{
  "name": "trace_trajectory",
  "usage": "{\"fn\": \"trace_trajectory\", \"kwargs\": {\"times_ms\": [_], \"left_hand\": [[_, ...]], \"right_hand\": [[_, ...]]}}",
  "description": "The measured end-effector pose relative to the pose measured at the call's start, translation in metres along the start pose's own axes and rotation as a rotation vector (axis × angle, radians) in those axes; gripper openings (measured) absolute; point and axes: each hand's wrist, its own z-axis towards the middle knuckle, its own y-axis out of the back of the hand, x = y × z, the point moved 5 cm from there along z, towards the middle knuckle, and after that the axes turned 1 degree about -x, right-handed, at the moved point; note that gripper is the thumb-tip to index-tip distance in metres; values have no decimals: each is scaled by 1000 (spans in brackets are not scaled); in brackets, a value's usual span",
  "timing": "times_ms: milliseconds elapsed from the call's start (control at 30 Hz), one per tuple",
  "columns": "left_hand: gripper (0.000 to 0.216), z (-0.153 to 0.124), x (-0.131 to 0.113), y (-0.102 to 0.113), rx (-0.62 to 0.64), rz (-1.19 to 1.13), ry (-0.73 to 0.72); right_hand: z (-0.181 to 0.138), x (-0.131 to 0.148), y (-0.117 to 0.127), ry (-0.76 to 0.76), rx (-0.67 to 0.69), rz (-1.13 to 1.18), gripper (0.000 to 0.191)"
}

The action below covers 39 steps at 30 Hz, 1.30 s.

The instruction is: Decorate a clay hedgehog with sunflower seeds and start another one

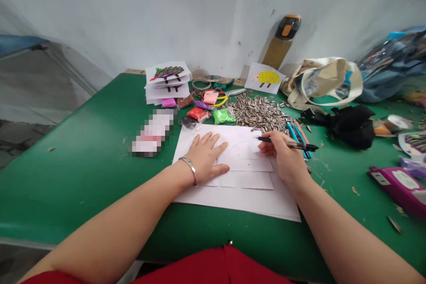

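My left hand lies flat with its fingers spread on a stack of white paper, at the left part of the top sheet. A silver bangle circles that wrist. In my right hand is a black pen, gripped between thumb and fingers, its tip end pointing left above the sheet. A faint rounded outline shows on the top sheet between the hands. Just beyond the paper lies a heap of striped sunflower seeds.
Behind the paper sit bags of coloured clay and a stack of seed-decorated pictures. A yellow hedgehog picture and a bottle lean at the wall. To the right are blue pens, a cloth bag and a magenta box.
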Motion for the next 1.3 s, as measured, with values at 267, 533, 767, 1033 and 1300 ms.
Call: {"fn": "trace_trajectory", "kwargs": {"times_ms": [267,533,767,1033,1300], "left_hand": [[72,-1,-1,3,24,14,9],[70,3,-1,3,13,33,9],[70,5,2,1,11,40,4],[71,6,0,3,36,49,22],[71,6,0,1,30,32,19]], "right_hand": [[2,4,-2,15,-15,-48,26],[2,8,2,64,16,-64,25],[-6,14,4,72,33,-43,6],[-34,24,-28,113,228,-242,9],[-34,16,-30,117,161,-280,11]]}}
